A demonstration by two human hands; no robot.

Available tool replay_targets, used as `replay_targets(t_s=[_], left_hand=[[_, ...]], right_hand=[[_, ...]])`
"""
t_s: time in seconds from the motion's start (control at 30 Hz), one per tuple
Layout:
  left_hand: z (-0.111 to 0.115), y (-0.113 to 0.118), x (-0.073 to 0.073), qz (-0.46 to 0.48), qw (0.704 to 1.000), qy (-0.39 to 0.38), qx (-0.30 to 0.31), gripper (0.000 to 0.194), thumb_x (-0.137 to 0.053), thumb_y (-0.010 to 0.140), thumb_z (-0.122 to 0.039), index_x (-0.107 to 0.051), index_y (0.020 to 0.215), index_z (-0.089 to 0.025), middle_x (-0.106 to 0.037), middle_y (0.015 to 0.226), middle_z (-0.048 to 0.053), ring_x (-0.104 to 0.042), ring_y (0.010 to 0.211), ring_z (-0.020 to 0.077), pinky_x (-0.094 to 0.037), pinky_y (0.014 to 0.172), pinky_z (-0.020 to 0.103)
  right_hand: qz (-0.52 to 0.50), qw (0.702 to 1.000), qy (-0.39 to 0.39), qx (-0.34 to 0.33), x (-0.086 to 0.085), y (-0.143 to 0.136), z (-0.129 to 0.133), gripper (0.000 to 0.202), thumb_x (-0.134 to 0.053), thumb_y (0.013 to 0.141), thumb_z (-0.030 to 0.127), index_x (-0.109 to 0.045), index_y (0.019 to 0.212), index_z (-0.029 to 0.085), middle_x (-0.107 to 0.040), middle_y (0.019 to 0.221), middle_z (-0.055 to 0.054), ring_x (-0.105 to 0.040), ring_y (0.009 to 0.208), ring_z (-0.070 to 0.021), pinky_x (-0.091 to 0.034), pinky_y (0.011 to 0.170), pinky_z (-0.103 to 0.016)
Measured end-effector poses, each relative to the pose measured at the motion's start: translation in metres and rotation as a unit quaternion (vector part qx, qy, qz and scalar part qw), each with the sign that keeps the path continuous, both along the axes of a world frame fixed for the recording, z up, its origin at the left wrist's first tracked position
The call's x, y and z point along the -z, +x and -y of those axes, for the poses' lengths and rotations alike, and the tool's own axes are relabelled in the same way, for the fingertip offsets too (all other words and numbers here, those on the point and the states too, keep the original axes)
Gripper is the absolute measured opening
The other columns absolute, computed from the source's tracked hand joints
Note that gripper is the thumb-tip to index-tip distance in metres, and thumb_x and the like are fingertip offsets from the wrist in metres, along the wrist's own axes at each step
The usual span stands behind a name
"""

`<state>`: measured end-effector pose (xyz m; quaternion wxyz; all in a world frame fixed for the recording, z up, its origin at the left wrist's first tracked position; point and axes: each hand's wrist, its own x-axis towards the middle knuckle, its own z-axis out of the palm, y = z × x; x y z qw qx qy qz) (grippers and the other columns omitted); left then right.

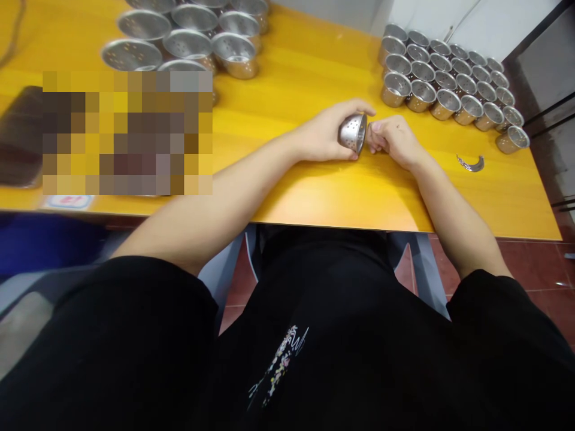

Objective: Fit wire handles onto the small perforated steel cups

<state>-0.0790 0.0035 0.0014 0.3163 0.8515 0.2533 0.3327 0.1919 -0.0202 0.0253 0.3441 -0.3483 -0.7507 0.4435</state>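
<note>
My left hand (327,133) is wrapped round a small perforated metal cup (352,134), which lies tipped on its side with its rim facing right. Just beyond that rim, my right hand (392,140) has its fingers curled together; whatever they pinch, if anything, is too small to make out. Both hands are over the yellow table (323,200). A curved metal piece (471,163) lies on the tabletop to the right of my right forearm.
Rows of perforated metal cups (445,104) stand upright at the back right. More cups (234,54), looking larger, stand at the back left. A pixelated patch hides part of the table's left side, beside a dark object (20,137). The front edge runs near my body.
</note>
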Motion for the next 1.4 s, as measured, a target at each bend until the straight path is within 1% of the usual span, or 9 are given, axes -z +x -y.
replay_targets(t_s=[0.13,0.3,0.47,0.63,0.8,1.0,1.13,1.27,1.4], left_hand=[[0.002,-0.001,-0.003,-0.012,1.000,-0.004,-0.006,0.105,-0.101,0.078,-0.044,-0.073,0.179,-0.030,-0.080,0.175,0.015,-0.077,0.165,0.0517,-0.060,0.145,0.062],[0.003,-0.001,-0.003,-0.014,1.000,-0.010,-0.008,0.106,-0.102,0.078,-0.045,-0.072,0.178,-0.031,-0.079,0.176,0.014,-0.076,0.165,0.0499,-0.061,0.144,0.061],[0.004,-0.001,-0.002,-0.002,1.000,-0.021,-0.005,0.108,-0.102,0.076,-0.044,-0.072,0.179,-0.031,-0.079,0.176,0.014,-0.077,0.163,0.0490,-0.060,0.144,0.060],[0.004,0.000,-0.002,0.003,0.999,-0.031,0.006,0.109,-0.106,0.077,-0.049,-0.071,0.179,-0.033,-0.082,0.170,0.013,-0.077,0.161,0.0493,-0.063,0.140,0.060],[0.003,0.000,-0.001,0.002,1.000,-0.021,0.007,0.107,-0.103,0.079,-0.052,-0.070,0.179,-0.034,-0.080,0.175,0.013,-0.078,0.162,0.0492,-0.063,0.141,0.060],[0.003,0.002,-0.002,0.017,1.000,-0.027,0.003,0.109,-0.104,0.072,-0.051,-0.075,0.176,-0.038,-0.083,0.170,0.011,-0.077,0.162,0.0500,-0.062,0.143,0.062],[0.005,0.002,-0.004,0.016,0.999,-0.034,0.003,0.109,-0.104,0.070,-0.051,-0.077,0.175,-0.038,-0.082,0.174,0.010,-0.075,0.165,0.0503,-0.060,0.146,0.061],[0.005,0.002,-0.003,0.015,1.000,-0.021,0.011,0.109,-0.105,0.071,-0.051,-0.077,0.175,-0.039,-0.081,0.176,0.011,-0.074,0.165,0.0518,-0.059,0.146,0.064],[0.006,0.001,-0.004,0.006,1.000,-0.014,0.016,0.106,-0.104,0.074,-0.052,-0.076,0.175,-0.034,-0.081,0.175,0.014,-0.076,0.163,0.0521,-0.060,0.144,0.064]], right_hand=[[0.009,1.000,0.010,-0.014,0.001,0.001,-0.002,0.096,-0.076,0.109,0.106,-0.039,0.063,0.030,-0.040,0.063,-0.002,-0.040,0.066,-0.0214,-0.047,0.065,-0.041],[0.027,0.999,0.015,-0.010,0.003,0.001,-0.002,0.095,-0.069,0.110,0.110,-0.040,0.067,0.031,-0.039,0.064,-0.001,-0.036,0.068,-0.0221,-0.044,0.066,-0.041],[0.019,1.000,0.012,-0.005,0.004,0.002,0.000,0.100,-0.070,0.106,0.116,-0.040,0.063,0.030,-0.041,0.064,-0.001,-0.038,0.067,-0.0213,-0.047,0.069,-0.042],[0.028,1.000,0.001,0.004,0.003,0.004,0.000,0.101,-0.070,0.103,0.118,-0.040,0.064,0.030,-0.042,0.065,-0.001,-0.039,0.069,-0.0216,-0.048,0.070,-0.042],[0.046,0.999,-0.014,0.022,-0.004,-0.001,0.006,0.100,-0.073,0.103,0.116,-0.037,0.066,0.031,-0.038,0.064,0.000,-0.035,0.068,-0.0210,-0.044,0.066,-0.041],[0.051,0.998,-0.019,0.038,-0.012,-0.011,0.013,0.106,-0.074,0.098,0.121,-0.034,0.062,0.030,-0.036,0.059,0.000,-0.035,0.065,-0.0207,-0.043,0.064,-0.040],[0.062,0.997,-0.021,0.030,-0.014,-0.010,0.015,0.100,-0.078,0.103,0.112,-0.037,0.063,0.030,-0.033,0.058,0.002,-0.031,0.064,-0.0197,-0.037,0.062,-0.037],[0.063,0.998,-0.020,0.019,-0.014,-0.008,0.016,0.093,-0.080,0.110,0.098,-0.036,0.065,0.029,-0.031,0.060,0.003,-0.027,0.064,-0.0183,-0.031,0.063,-0.036],[0.066,0.998,-0.016,0.008,-0.016,-0.007,0.016,0.087,-0.081,0.115,0.085,-0.037,0.066,0.028,-0.036,0.061,0.003,-0.027,0.064,-0.0166,-0.028,0.062,-0.035]])
